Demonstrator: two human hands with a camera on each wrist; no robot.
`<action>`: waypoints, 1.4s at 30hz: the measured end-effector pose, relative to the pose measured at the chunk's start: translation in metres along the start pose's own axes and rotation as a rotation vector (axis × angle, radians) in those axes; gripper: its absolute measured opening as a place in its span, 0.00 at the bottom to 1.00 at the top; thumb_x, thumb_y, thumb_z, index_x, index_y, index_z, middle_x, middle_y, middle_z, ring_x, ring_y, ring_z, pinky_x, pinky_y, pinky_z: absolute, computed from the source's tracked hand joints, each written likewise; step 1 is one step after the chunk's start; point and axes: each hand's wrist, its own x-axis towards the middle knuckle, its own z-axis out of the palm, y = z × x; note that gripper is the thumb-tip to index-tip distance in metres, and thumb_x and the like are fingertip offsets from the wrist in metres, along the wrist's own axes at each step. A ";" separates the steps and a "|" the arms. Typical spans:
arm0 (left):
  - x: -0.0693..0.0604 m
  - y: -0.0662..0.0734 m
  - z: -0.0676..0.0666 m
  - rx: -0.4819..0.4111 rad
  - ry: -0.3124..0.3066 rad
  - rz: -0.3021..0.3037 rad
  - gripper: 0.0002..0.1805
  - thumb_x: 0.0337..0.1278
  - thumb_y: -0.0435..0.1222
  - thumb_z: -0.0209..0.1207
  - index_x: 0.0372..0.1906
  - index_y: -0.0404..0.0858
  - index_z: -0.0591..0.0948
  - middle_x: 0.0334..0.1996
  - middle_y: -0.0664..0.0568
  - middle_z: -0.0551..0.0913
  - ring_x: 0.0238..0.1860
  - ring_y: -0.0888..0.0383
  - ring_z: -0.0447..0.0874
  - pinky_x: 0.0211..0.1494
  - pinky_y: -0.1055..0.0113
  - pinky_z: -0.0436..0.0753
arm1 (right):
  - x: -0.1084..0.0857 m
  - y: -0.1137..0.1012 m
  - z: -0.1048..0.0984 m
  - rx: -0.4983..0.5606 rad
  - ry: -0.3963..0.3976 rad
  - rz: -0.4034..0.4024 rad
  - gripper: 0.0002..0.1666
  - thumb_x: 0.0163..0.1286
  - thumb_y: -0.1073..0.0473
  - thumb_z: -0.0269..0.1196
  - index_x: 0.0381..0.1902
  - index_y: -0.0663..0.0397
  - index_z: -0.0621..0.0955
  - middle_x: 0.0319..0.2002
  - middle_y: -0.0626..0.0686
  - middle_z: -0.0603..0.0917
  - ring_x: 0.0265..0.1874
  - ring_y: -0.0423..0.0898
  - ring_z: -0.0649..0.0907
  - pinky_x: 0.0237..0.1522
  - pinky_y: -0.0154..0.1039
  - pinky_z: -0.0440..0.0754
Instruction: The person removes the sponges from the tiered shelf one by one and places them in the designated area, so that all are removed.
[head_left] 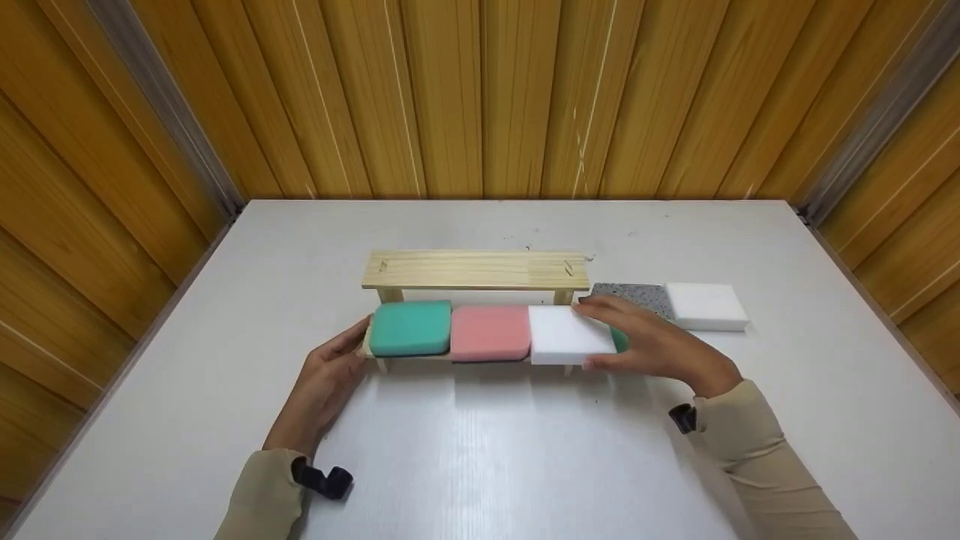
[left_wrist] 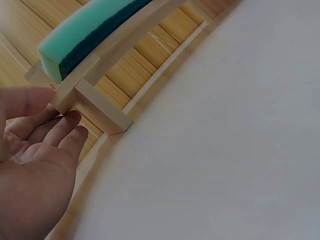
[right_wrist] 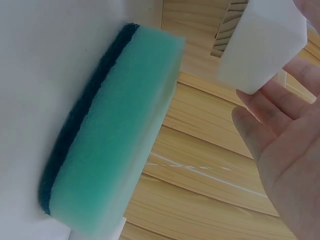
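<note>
On the front wooden shelf, whose leg (left_wrist: pixel 102 110) shows in the left wrist view, three sponges lie in a row: green (head_left: pixel 411 328), pink (head_left: pixel 490 333) and white (head_left: pixel 568 335). My left hand (head_left: pixel 326 382) grips the shelf's left end, thumb and fingers at its edge. With thumb and fingers at its front and back edges, my right hand (head_left: pixel 652 341) holds the white sponge (right_wrist: pixel 265 45) at the shelf's right end. Below that hand, a second green sponge (right_wrist: pixel 112 130) with a dark scouring layer rests on the table, mostly hidden in the head view.
Behind the front shelf stands a higher wooden shelf (head_left: pixel 476 270). A grey speckled sponge (head_left: pixel 637 297) and another white sponge (head_left: pixel 706 306) lie on the table (head_left: pixel 465 465) at the right. Wood-patterned walls (head_left: pixel 517 97) enclose the back and sides.
</note>
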 end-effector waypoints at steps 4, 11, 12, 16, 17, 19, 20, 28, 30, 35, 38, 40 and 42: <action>0.000 0.000 0.000 0.003 -0.001 -0.001 0.31 0.64 0.24 0.50 0.72 0.35 0.61 0.74 0.50 0.59 0.74 0.56 0.57 0.68 0.72 0.70 | 0.002 -0.002 0.000 -0.014 -0.002 -0.007 0.49 0.56 0.38 0.68 0.71 0.49 0.66 0.69 0.56 0.67 0.69 0.59 0.66 0.67 0.59 0.67; 0.000 0.000 0.000 -0.001 -0.030 0.002 0.32 0.64 0.25 0.51 0.73 0.35 0.60 0.74 0.49 0.58 0.75 0.55 0.56 0.69 0.72 0.69 | 0.003 -0.001 0.002 -0.002 0.022 -0.035 0.48 0.56 0.38 0.69 0.70 0.50 0.68 0.67 0.54 0.69 0.67 0.55 0.68 0.67 0.55 0.69; 0.000 0.000 0.000 -0.004 -0.029 0.003 0.32 0.64 0.25 0.51 0.72 0.36 0.60 0.74 0.49 0.58 0.74 0.55 0.56 0.69 0.72 0.69 | 0.003 -0.002 0.003 0.003 0.025 -0.037 0.47 0.56 0.39 0.69 0.70 0.50 0.68 0.66 0.54 0.70 0.67 0.55 0.68 0.67 0.54 0.70; 0.000 0.000 0.000 -0.009 -0.031 0.006 0.31 0.65 0.26 0.51 0.73 0.36 0.60 0.74 0.49 0.58 0.74 0.55 0.56 0.69 0.72 0.70 | 0.004 -0.002 0.003 -0.002 0.039 -0.062 0.46 0.56 0.41 0.70 0.68 0.52 0.70 0.64 0.54 0.71 0.64 0.53 0.71 0.65 0.53 0.72; -0.001 0.000 0.000 -0.010 -0.031 0.007 0.31 0.65 0.26 0.51 0.73 0.36 0.60 0.74 0.49 0.58 0.74 0.55 0.56 0.69 0.72 0.69 | 0.004 -0.002 0.003 -0.002 0.041 -0.063 0.45 0.56 0.42 0.70 0.68 0.52 0.70 0.64 0.53 0.71 0.64 0.52 0.72 0.65 0.52 0.72; -0.001 0.000 0.000 -0.015 -0.026 0.005 0.31 0.65 0.25 0.51 0.73 0.36 0.60 0.74 0.50 0.58 0.74 0.55 0.56 0.68 0.73 0.70 | 0.005 -0.002 0.003 -0.002 0.044 -0.072 0.45 0.56 0.42 0.70 0.68 0.53 0.70 0.63 0.53 0.72 0.63 0.51 0.72 0.65 0.52 0.73; -0.001 0.000 0.000 -0.016 -0.024 0.004 0.31 0.65 0.25 0.50 0.73 0.36 0.60 0.74 0.50 0.58 0.74 0.55 0.56 0.68 0.73 0.70 | 0.005 -0.002 0.003 0.001 0.044 -0.074 0.45 0.56 0.42 0.70 0.68 0.53 0.70 0.63 0.53 0.72 0.63 0.51 0.73 0.64 0.51 0.73; -0.001 0.000 0.000 -0.030 -0.018 -0.006 0.32 0.64 0.24 0.51 0.73 0.35 0.60 0.74 0.49 0.58 0.75 0.55 0.56 0.68 0.73 0.70 | 0.005 -0.003 0.003 -0.010 0.048 -0.094 0.44 0.57 0.43 0.70 0.67 0.56 0.71 0.62 0.54 0.73 0.61 0.50 0.74 0.63 0.51 0.74; -0.001 0.000 -0.001 -0.032 -0.020 -0.006 0.32 0.64 0.25 0.51 0.73 0.35 0.60 0.74 0.49 0.58 0.75 0.55 0.56 0.68 0.72 0.70 | 0.005 -0.003 0.003 -0.015 0.050 -0.102 0.44 0.57 0.43 0.70 0.67 0.57 0.71 0.61 0.54 0.73 0.61 0.50 0.74 0.63 0.51 0.74; -0.001 -0.001 -0.001 -0.030 -0.025 -0.004 0.32 0.64 0.25 0.51 0.73 0.35 0.60 0.74 0.49 0.58 0.75 0.55 0.56 0.68 0.72 0.70 | 0.004 -0.003 0.002 -0.017 0.056 -0.117 0.43 0.57 0.43 0.70 0.66 0.57 0.72 0.61 0.52 0.73 0.60 0.48 0.74 0.62 0.50 0.74; -0.001 -0.001 -0.001 -0.026 -0.034 0.003 0.32 0.64 0.23 0.49 0.73 0.35 0.60 0.75 0.49 0.57 0.75 0.55 0.55 0.69 0.72 0.69 | 0.002 -0.003 0.001 -0.009 0.063 -0.114 0.43 0.57 0.43 0.70 0.66 0.55 0.72 0.61 0.51 0.73 0.59 0.47 0.74 0.61 0.49 0.75; -0.001 -0.001 -0.001 -0.025 -0.042 0.009 0.32 0.64 0.22 0.47 0.73 0.35 0.60 0.75 0.49 0.57 0.75 0.54 0.54 0.69 0.72 0.69 | 0.001 -0.002 0.001 -0.004 0.070 -0.114 0.43 0.57 0.44 0.71 0.66 0.55 0.72 0.61 0.52 0.73 0.59 0.47 0.74 0.60 0.49 0.75; -0.001 -0.001 -0.001 -0.022 -0.048 0.014 0.32 0.63 0.21 0.47 0.72 0.35 0.60 0.75 0.49 0.56 0.75 0.54 0.54 0.69 0.72 0.68 | -0.001 -0.002 0.000 -0.002 0.075 -0.115 0.43 0.57 0.45 0.71 0.66 0.55 0.72 0.61 0.52 0.73 0.59 0.47 0.74 0.60 0.49 0.75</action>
